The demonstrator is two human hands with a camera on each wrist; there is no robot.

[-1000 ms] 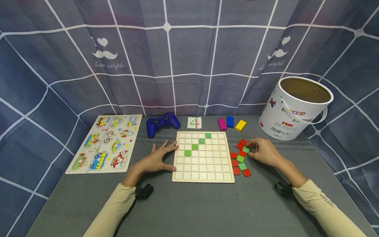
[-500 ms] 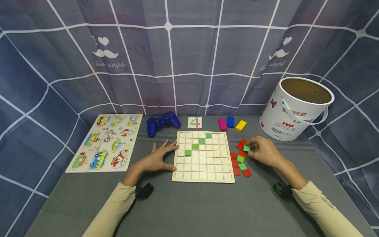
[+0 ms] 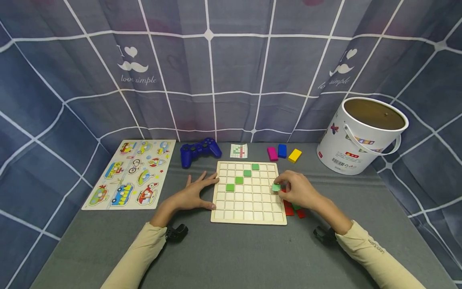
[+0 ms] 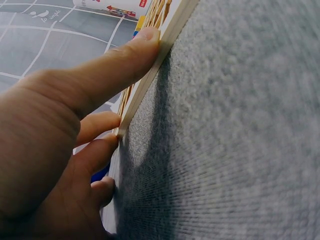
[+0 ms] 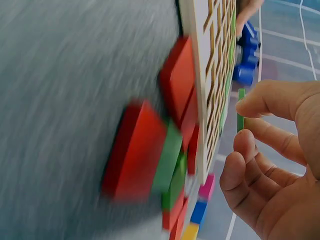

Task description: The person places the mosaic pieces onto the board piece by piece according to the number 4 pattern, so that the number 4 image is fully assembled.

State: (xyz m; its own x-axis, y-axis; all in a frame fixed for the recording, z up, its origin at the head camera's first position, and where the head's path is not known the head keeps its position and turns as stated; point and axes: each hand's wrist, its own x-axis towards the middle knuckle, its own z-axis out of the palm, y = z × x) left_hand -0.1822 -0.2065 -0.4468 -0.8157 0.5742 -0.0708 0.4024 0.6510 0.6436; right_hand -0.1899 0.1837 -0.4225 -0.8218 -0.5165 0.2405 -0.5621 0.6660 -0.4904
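A square wooden grid board (image 3: pixel 249 204) lies on the grey cloth, with several green tiles (image 3: pixel 239 180) set in its cells along a diagonal. My left hand (image 3: pixel 189 194) rests at the board's left edge, thumb and fingertips touching the rim, fingers spread. Between thumb and fingers, my right hand (image 3: pixel 297 188) pinches a green tile (image 5: pixel 241 107) over the right side of the board. In the right wrist view that tile is held edge-on, apart from the board. Loose red tiles (image 5: pixel 135 150) and green ones lie beside the board's right edge, partly hidden under my right hand in the head view.
Behind the board are a small pattern card (image 3: pixel 239 151), a blue game controller (image 3: pixel 200 151) and magenta, blue (image 3: pixel 282 151) and yellow blocks. A picture puzzle board (image 3: pixel 130 174) lies at left. A white bucket (image 3: pixel 361 138) with a handle stands at the back right.
My right hand has picked the green tile out of the loose pile and carried it left over the board's right side. My left hand stays at the board's edge.
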